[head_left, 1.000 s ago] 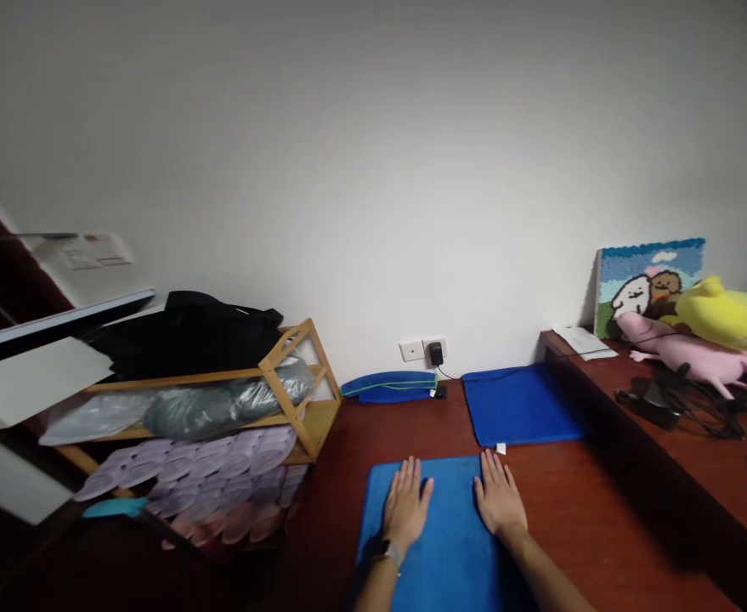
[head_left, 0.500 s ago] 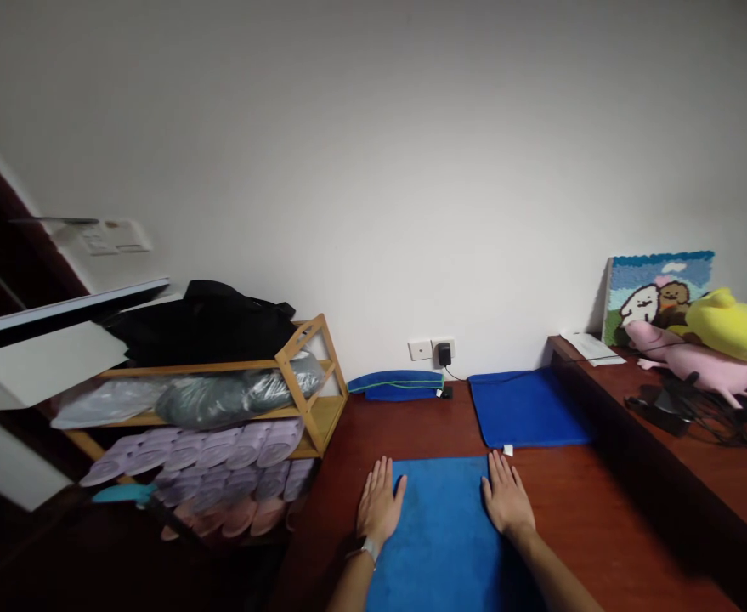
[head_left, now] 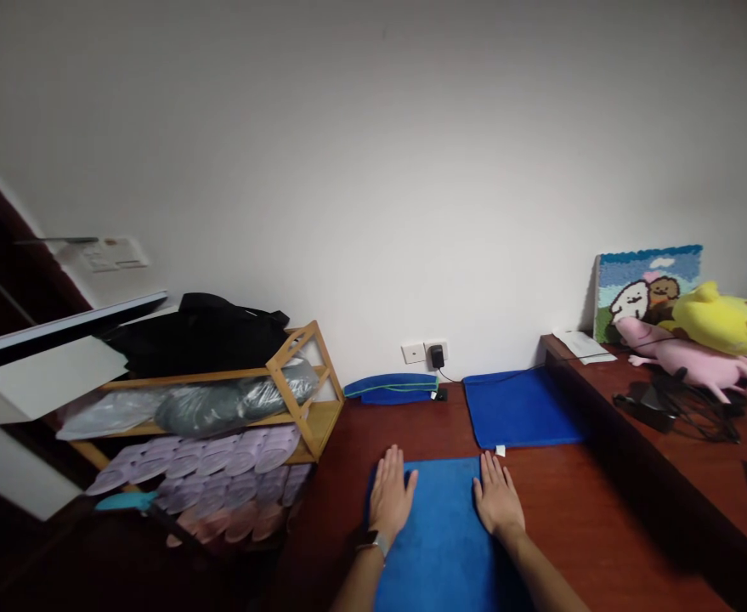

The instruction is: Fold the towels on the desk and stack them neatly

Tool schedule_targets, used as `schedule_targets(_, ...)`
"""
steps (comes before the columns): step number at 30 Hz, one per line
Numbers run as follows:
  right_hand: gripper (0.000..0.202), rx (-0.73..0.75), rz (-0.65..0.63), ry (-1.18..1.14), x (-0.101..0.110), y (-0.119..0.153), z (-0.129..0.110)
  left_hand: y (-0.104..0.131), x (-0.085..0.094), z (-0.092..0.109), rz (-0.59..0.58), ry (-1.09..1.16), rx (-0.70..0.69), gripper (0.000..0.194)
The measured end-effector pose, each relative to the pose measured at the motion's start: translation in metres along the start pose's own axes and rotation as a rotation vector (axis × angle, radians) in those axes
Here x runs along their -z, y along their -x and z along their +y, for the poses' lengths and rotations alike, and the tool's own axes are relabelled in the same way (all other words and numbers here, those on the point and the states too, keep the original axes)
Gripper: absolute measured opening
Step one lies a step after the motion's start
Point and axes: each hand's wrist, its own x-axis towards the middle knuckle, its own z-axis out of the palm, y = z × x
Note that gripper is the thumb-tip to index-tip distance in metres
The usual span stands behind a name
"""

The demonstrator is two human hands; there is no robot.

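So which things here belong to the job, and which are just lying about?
Seemingly in use:
light-blue cloth
left hand and right hand, flat at its side edges

Seemingly just lying about:
dark-blue cloth
green-edged blue cloth
yellow plush toy
pink plush toy
black bag
lilac slippers

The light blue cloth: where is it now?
In the head view, the light blue cloth lies at bottom centre on the reddish-brown table, with the left hand and right hand flat at its side edges.

Left forearm (head_left: pixel 355 585): watch (head_left: pixel 373 539) at wrist, dark squarish face, silvery band. Right hand (head_left: pixel 499 501), forearm bare.
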Motion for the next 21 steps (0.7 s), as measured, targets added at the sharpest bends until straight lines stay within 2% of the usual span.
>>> schedule_targets(2,0.071,0.004,0.001,-0.004,0.0,0.0,0.001,-0.002,-0.004,0.043,-0.025,0.076,-0.155,0.072)
schedule_targets(5,0.07,0.037,-0.016,0.011,-0.001,0.0,0.003,0.0,-0.024,0.104,-0.116,0.167,-0.3,0.069)
schedule_targets(7,0.067,0.067,-0.027,0.032,-0.003,0.0,0.004,0.005,-0.039,0.125,-0.168,0.186,-0.326,0.068)
schedule_targets(9,0.067,0.064,-0.017,0.035,-0.003,0.0,0.004,0.01,-0.048,0.126,-0.183,0.178,-0.318,0.067)
schedule_targets(12,0.07,0.011,-0.011,0.029,0.0,0.001,0.001,0.014,-0.047,0.094,-0.166,0.136,-0.26,0.068)
schedule_targets(18,0.071,-0.006,-0.027,0.059,0.004,0.003,-0.001,0.023,-0.022,-0.02,-0.129,0.034,-0.004,0.079)
schedule_targets(21,0.071,-0.006,-0.017,0.08,-0.001,0.003,0.001,0.028,-0.021,-0.058,-0.081,0.021,0.059,0.08)
